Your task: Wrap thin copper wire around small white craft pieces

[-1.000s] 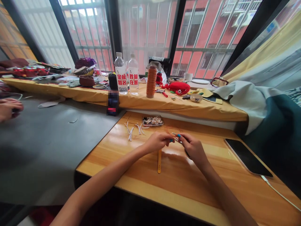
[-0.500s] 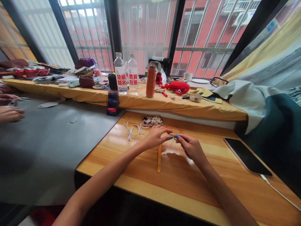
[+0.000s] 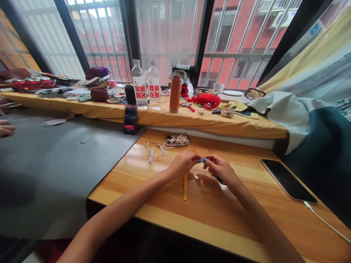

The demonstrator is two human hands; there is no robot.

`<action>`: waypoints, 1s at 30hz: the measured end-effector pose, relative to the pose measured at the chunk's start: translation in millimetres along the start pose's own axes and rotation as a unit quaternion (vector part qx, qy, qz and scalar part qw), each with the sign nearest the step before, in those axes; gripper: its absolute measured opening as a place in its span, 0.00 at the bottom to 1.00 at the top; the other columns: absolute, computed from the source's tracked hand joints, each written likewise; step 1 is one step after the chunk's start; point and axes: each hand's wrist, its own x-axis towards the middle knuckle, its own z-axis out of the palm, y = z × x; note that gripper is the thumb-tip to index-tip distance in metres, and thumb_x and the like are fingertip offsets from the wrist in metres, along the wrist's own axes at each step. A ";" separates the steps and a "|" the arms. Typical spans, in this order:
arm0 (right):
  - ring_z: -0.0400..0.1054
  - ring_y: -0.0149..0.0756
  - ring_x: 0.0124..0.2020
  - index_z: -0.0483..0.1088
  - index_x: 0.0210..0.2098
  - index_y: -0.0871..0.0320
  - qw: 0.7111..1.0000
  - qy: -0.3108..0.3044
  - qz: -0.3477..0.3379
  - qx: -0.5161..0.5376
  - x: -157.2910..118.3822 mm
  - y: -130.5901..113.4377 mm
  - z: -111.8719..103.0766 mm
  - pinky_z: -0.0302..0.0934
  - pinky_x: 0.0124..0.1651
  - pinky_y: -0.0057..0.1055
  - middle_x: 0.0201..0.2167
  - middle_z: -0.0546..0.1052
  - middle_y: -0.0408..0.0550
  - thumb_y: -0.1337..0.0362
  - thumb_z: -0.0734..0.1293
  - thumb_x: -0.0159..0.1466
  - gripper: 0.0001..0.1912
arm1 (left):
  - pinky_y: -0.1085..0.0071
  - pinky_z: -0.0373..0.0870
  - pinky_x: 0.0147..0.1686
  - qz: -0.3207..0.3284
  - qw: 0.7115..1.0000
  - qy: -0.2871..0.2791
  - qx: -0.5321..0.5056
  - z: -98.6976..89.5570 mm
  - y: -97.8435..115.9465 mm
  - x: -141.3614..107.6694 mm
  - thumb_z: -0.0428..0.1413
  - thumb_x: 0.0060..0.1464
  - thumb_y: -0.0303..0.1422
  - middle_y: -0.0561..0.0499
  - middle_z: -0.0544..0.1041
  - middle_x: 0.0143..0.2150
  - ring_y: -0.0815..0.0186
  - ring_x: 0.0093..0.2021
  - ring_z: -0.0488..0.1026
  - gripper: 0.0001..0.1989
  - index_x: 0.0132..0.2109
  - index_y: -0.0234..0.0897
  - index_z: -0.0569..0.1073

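Observation:
My left hand [image 3: 184,164] and my right hand [image 3: 219,168] meet fingertip to fingertip above the wooden table [image 3: 153,190]. Both are closed in a pinch, and whatever small thing they hold is hidden by the fingers. Thin brown thread [image 3: 210,150] lies on the table just behind them. A dark object [image 3: 221,180] shows partly under my right hand; its kind is unclear. Below my left hand lies a flat yellow stick [image 3: 185,188]. White strips [image 3: 151,155] are to the left, and a clear tray of small mixed pieces [image 3: 177,140] sits behind.
A black phone [image 3: 287,179] with a white cable lies at the right. Two bottles [image 3: 140,93], an orange thread spool [image 3: 174,95] and red-handled pliers [image 3: 189,107] stand or lie on the cloth-covered ledge. Another person's hand [image 3: 6,128] is at the far left over a grey surface [image 3: 68,171].
My left fingers have closed in toward my right fingertips, covering the small thing that showed between them. The other person's hand has moved left, partly out of view.

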 end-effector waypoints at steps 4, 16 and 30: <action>0.54 0.22 0.12 0.62 0.31 0.60 0.994 0.024 0.046 0.101 3.9 -0.5 -3.9 0.47 0.14 0.22 0.17 0.67 0.39 0.49 0.65 0.45 0.22 | 0.72 0.62 0.39 -0.044 0.998 0.052 -0.017 -6.4 1.2 3.8 0.49 0.50 0.31 0.49 0.73 0.34 0.68 0.38 0.67 0.06 0.34 0.35 0.70; 0.54 0.22 0.15 0.69 0.25 0.62 0.990 -0.123 0.071 0.006 -8.9 -8.7 -12.7 0.47 0.17 0.22 0.15 0.63 0.39 0.53 0.66 0.46 0.16 | 0.74 0.64 0.33 -0.165 0.936 0.106 -0.291 -11.0 2.3 9.4 0.50 0.48 0.30 0.51 0.71 0.26 0.71 0.30 0.70 0.04 0.31 0.32 0.64; 0.52 0.22 0.17 0.68 0.23 0.62 0.998 -0.039 -0.002 0.046 6.3 13.6 1.0 0.45 0.19 0.23 0.16 0.63 0.38 0.53 0.64 0.47 0.16 | 0.77 0.62 0.30 -0.098 0.934 -0.084 -0.334 -6.8 15.8 3.6 0.48 0.48 0.25 0.54 0.67 0.24 0.75 0.27 0.64 0.02 0.30 0.31 0.65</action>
